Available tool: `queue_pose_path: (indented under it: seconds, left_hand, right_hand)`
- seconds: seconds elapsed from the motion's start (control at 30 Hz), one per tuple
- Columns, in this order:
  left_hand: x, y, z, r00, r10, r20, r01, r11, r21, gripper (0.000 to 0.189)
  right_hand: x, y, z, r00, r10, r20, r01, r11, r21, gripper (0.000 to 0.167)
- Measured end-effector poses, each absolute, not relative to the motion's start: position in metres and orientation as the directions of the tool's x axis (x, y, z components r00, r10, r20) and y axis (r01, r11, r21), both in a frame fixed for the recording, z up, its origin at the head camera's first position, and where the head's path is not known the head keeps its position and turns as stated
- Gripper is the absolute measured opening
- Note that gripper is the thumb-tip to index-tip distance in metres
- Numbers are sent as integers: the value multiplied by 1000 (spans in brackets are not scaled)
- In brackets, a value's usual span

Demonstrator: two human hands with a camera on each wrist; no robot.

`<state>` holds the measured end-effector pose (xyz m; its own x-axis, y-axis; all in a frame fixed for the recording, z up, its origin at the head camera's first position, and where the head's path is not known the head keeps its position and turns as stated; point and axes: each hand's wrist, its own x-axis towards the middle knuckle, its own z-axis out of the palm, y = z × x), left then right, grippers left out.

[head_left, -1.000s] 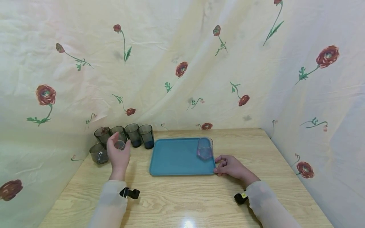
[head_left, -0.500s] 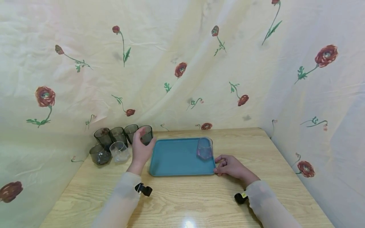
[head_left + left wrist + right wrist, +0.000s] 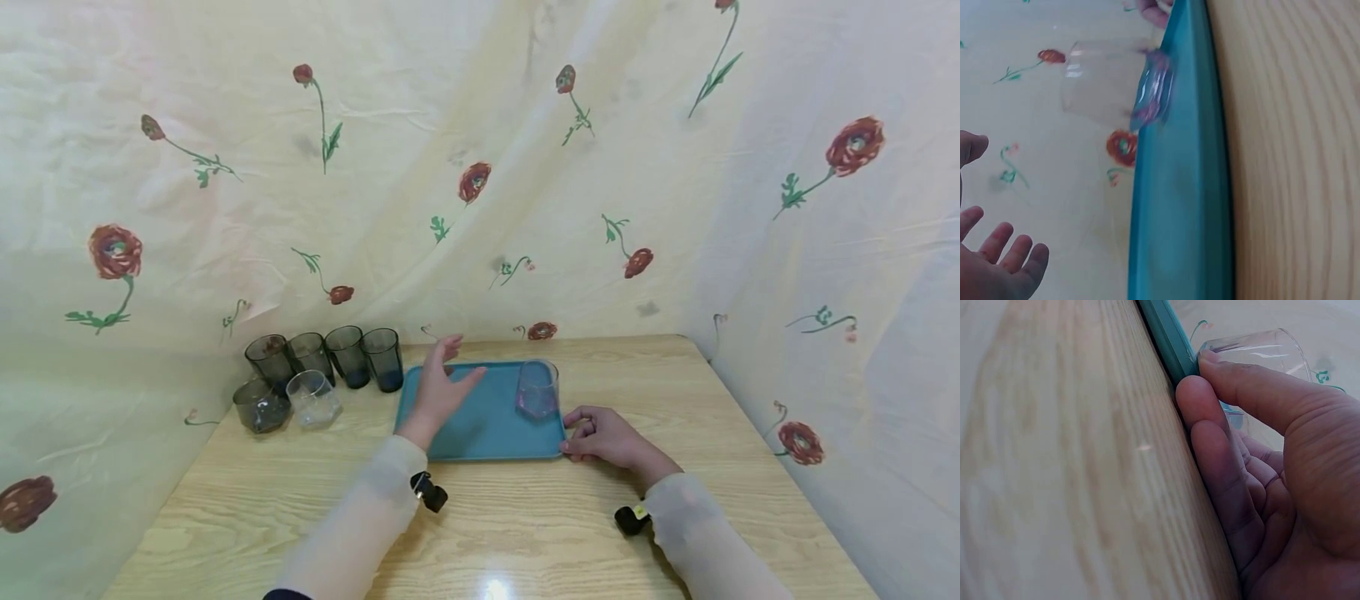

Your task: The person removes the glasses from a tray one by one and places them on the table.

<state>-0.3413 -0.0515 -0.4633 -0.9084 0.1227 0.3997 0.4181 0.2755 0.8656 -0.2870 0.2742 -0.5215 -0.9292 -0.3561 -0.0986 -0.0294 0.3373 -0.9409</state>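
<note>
Above the left part of the blue tray (image 3: 468, 446), my left hand (image 3: 441, 390) holds nothing, its thumb and fingers spread apart. In the left wrist view, the fingers (image 3: 1016, 253) stand away from the tray. My right hand (image 3: 611, 437) pinches the tray's near right corner, with the thumb (image 3: 1241, 381) on the rim and a finger curled against its side. A clear glass (image 3: 537, 392) with a pinkish-purple base stands upright on the tray's right side, near the right hand but apart from it.
Left of the tray, several dark grey tumblers (image 3: 382, 358) stand in a row at the back. Before them are a clear glass (image 3: 313, 402) and a short dark glass (image 3: 260, 407). A flowered cloth (image 3: 480, 242) hangs behind the wooden table (image 3: 525, 517).
My left hand has let go of the clear glass on the left and moved right, past the dark tumblers, to above the tray. The right hand has stayed at the tray's corner.
</note>
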Motion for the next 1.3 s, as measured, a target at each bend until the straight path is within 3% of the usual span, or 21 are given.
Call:
queue_pose_path:
  seconds: [0.33, 0.63, 0.9, 1.3]
  left_hand:
    - [-338, -4, -477, -931, 257, 260, 338, 334, 880, 81]
    - [-331, 25, -489, -948, 287, 138, 250, 399, 882, 98]
    - [-329, 44, -494, -954, 275, 118, 237, 450, 861, 97]
    - [-330, 52, -499, -969, 208, 133, 216, 451, 866, 79]
  right_hand:
    - [-290, 275, -522, -931, -353, -94, -34, 341, -940, 51]
    - [-291, 278, -523, -926, -368, -84, -47, 334, -942, 50]
    - [-289, 277, -524, -923, -374, -86, -48, 335, -941, 50]
    - [-290, 278, -525, -925, -366, -101, -26, 328, -944, 50]
